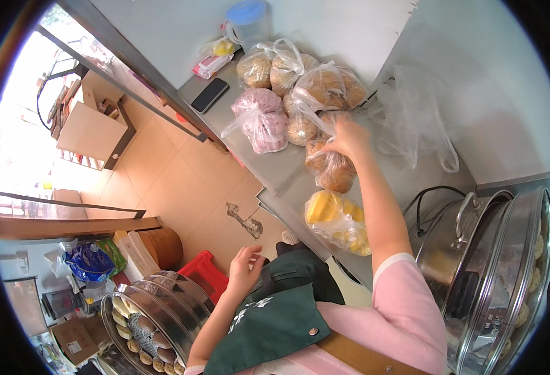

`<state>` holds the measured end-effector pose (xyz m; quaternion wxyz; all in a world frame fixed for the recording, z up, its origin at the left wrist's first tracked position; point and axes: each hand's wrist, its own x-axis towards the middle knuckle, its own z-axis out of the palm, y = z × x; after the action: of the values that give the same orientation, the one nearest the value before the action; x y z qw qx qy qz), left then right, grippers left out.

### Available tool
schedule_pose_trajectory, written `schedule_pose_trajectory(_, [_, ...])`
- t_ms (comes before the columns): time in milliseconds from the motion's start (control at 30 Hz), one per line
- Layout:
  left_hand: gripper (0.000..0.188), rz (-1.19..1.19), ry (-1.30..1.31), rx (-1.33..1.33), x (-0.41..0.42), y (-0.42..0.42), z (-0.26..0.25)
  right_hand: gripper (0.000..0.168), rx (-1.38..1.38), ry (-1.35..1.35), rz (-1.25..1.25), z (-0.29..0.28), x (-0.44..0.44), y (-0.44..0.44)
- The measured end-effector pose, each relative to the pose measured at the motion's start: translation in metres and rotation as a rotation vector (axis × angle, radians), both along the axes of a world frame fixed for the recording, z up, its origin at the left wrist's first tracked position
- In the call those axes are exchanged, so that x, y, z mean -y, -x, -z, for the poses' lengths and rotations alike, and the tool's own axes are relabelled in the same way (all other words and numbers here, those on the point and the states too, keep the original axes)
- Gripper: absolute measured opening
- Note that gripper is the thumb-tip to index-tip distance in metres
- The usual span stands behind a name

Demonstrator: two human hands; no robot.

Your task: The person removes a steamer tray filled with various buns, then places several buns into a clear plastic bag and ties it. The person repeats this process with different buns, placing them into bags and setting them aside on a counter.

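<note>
My right hand [350, 139] reaches over the metal counter [289, 176] and touches the top of a clear plastic bag of brown buns [333, 171]; whether its fingers grip the plastic is hard to tell. My left hand [246, 267] is raised in front of the green apron [275, 318], holding nothing, fingers loosely curled and apart. Bags of speckled buns [301, 129] and a bag of pink buns [261, 122] lie just beyond the right hand. A tied bag of yellow buns [338, 218] rests nearer me, beside my right forearm.
Stacked steel steamers [485, 281] stand at the right, with a black cable beside them. Another steamer stack [162, 318] holding buns is at lower left, near a red stool [204, 274]. A phone [210, 95], a wipes pack [212, 65], a blue-lidded jug [249, 23] and empty plastic bags [410, 117] lie around.
</note>
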<state>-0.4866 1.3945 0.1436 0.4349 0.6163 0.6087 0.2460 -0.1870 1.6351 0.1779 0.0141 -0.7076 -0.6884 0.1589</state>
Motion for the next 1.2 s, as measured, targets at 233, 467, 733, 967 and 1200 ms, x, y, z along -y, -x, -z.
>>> schedule_pose_trajectory(233, [0.021,-0.303,0.105,0.067,0.039,0.033,0.032,0.036,-0.417,-0.294,0.392,0.054,0.024,-0.005])
schedule_pose_trajectory(467, [0.022,-0.282,0.085,0.056,0.035,0.03,0.02,0.025,-0.694,-0.468,0.395,0.061,0.012,-0.047])
schedule_pose_trajectory(733, [0.021,-0.306,0.101,0.026,0.049,0.037,0.031,0.019,-0.398,-0.301,0.241,0.03,0.038,-0.066])
schedule_pose_trajectory(967, [0.021,-0.315,0.083,0.021,0.054,0.042,0.033,0.02,-0.339,-0.467,0.062,0.011,0.003,-0.043])
schedule_pose_trajectory(1200, [0.024,-0.342,0.127,-0.058,0.061,0.051,0.026,0.032,-0.459,-0.442,0.294,0.023,-0.15,-0.05])
